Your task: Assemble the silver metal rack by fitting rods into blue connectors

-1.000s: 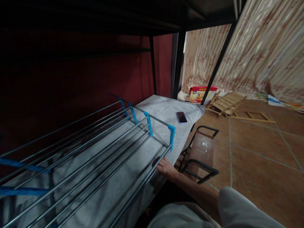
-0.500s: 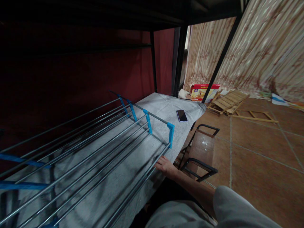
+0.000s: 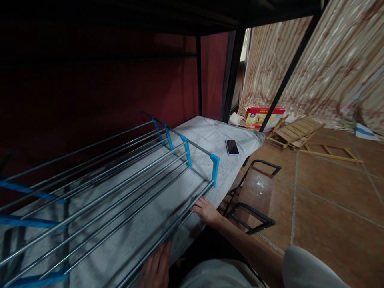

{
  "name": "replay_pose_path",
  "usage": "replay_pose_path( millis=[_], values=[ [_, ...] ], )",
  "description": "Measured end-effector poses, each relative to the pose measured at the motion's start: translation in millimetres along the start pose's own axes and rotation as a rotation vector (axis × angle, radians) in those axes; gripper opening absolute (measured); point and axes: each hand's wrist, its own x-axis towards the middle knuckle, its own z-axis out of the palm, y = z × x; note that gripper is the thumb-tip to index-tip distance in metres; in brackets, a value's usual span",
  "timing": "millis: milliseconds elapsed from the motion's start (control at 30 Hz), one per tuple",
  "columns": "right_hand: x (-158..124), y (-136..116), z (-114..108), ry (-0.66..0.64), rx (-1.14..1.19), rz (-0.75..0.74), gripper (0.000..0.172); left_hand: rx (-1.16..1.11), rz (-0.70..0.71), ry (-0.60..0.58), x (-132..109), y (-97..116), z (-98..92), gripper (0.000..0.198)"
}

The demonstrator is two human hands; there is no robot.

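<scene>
- Light-grey cloth-covered surface [image 3: 207,129] bore the grey metal-tube rack w/ blue plastic brackets [image 3: 187,153]; black phone w/ pale edge [image 3: 232,147] lay nr rack's far end.
- R hand [image 3: 207,211]: fingers closed over front rail, nr end bracket.
- L hand [image 3: 156,267]: fingers up against rack's front side; grip, can't tell.
- Behind: dark-red wall [image 3: 120,90]; black metal frame [image 3: 294,66] overhead.
- Brown tiled floor [image 3: 330,188]: red-yellow box [image 3: 260,117], slatted wooden piece [image 3: 297,130], nr striped beige curtain [image 3: 330,60].
</scene>
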Motion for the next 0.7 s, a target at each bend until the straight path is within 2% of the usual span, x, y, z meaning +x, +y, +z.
replay_pose_path(
  millis=[67, 200, 300, 500, 600, 700],
  values=[
    [-1, 0, 1, -0.002, -0.012, 0.009, 0.020, 0.017, -0.024, -0.002, 11, 7, 7.4, 0.067],
    [-8, 0, 4, 0.005, -0.040, 0.014, 0.017, 0.044, -0.027, -0.057, 20, 16, 10.5, 0.059],
    [-10, 0, 4, 0.008, -0.033, 0.005, 0.015, 0.055, -0.080, -0.079, 25, 13, 10.6, 0.058],
    [0, -3, -4, -0.003, -0.007, 0.044, 0.016, -0.095, -0.157, -0.145, 44, 6, 7.9, 0.047],
    [-4, -6, -6, 0.080, 0.053, 0.055, 0.020, -0.127, -0.196, -0.144, 49, 7, 6.2, 0.044],
    [-18, -6, -9, 0.217, 0.128, 0.137, 0.024, -0.142, -0.212, -0.159, 50, 7, 5.1, 0.044]
  ],
)
